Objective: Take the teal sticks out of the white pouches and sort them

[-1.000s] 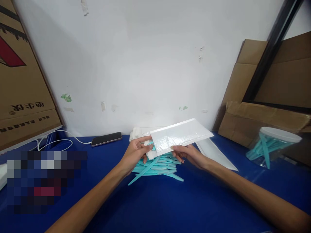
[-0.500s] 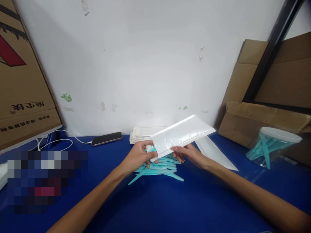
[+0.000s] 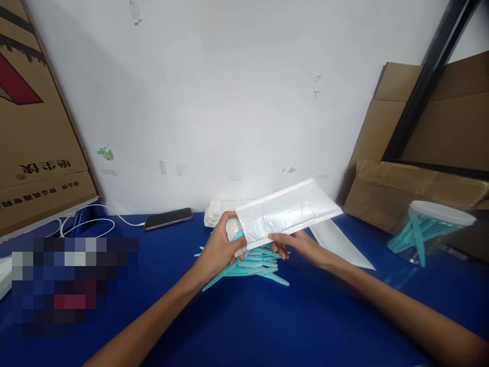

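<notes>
Two hands hold a white bubble mailer above a turquoise pile

The white bubble mailer (image 3: 288,210) is raised at a slant above the blue tabletop (image 3: 244,326), its far right corner higher than its left end. The left hand (image 3: 218,248) has its fingers curled around that left end, where a pale flap and a turquoise piece (image 3: 239,234) show; whether the piece sits inside, I cannot tell. The right hand (image 3: 303,245) grips the lower edge, thumb on top, fingers beneath.

Under both hands lies a pile of slim turquoise sticks (image 3: 260,265), some poking out at the sides. A second white mailer (image 3: 342,243) lies flat to the right, partly covered by the raised one. A white stack (image 3: 214,213) rests behind, near the wall (image 3: 237,102). Farther right stands a clear jar of turquoise sticks with a white lid (image 3: 443,213); at left, a smartphone (image 3: 168,219) is plugged into a white cable (image 3: 128,221)
</notes>
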`<act>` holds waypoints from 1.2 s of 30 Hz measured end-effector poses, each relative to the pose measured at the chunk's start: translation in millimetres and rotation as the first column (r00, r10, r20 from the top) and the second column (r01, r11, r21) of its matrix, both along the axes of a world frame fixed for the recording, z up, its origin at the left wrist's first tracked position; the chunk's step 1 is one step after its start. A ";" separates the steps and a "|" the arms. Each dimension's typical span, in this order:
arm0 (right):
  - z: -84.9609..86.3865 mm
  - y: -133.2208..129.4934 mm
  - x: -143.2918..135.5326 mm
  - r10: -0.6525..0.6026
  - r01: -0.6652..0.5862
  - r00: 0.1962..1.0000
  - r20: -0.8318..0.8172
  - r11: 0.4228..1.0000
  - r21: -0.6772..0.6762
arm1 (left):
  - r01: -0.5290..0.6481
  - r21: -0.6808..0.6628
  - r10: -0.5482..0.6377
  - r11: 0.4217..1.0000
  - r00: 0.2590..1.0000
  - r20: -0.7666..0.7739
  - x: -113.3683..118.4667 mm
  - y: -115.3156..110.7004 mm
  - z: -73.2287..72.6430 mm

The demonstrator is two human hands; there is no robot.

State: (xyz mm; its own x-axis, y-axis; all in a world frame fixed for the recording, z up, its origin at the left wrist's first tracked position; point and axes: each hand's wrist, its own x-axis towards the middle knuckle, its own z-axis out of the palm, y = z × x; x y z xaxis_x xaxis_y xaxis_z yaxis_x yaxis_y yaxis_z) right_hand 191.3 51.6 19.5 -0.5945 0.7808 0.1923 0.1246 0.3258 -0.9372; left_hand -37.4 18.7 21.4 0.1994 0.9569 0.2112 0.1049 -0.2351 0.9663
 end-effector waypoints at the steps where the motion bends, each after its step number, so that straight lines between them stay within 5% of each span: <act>1: 0.1 -0.2 0.0 -0.001 0.001 1.000 0.006 1.000 -0.001 | -0.008 0.004 0.008 1.000 1.000 0.001 0.2 0.2 -0.7; 10: -1.5 0.8 -1.0 0.003 -0.002 1.000 0.019 0.999 -0.042 | -0.088 0.010 0.088 0.996 0.996 -0.019 4.5 1.4 -6.6; 22: -2.9 3.4 -4.1 0.023 -0.051 0.989 -0.145 0.980 -0.194 | -0.307 0.028 0.308 0.951 0.951 -0.016 11.0 -8.1 5.5; 28: -2.8 4.5 -3.5 0.023 -0.028 0.998 -0.053 0.995 -0.101 | -0.265 -0.022 0.263 0.964 0.964 -0.045 3.4 2.3 1.1; 36: 2.3 -2.2 -2.7 0.000 0.000 0.999 0.032 1.000 -0.002 | -0.038 -0.153 0.025 0.988 0.996 -0.086 -0.7 -2.6 2.4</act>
State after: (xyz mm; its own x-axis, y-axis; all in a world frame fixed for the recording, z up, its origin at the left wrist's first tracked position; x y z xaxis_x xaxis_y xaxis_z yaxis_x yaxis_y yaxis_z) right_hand 188.6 49.4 21.8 -0.6002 0.7813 0.1715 0.1544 0.3235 -0.9335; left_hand -38.1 16.1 23.9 0.1796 0.9827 0.0444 0.1919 -0.0793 0.9782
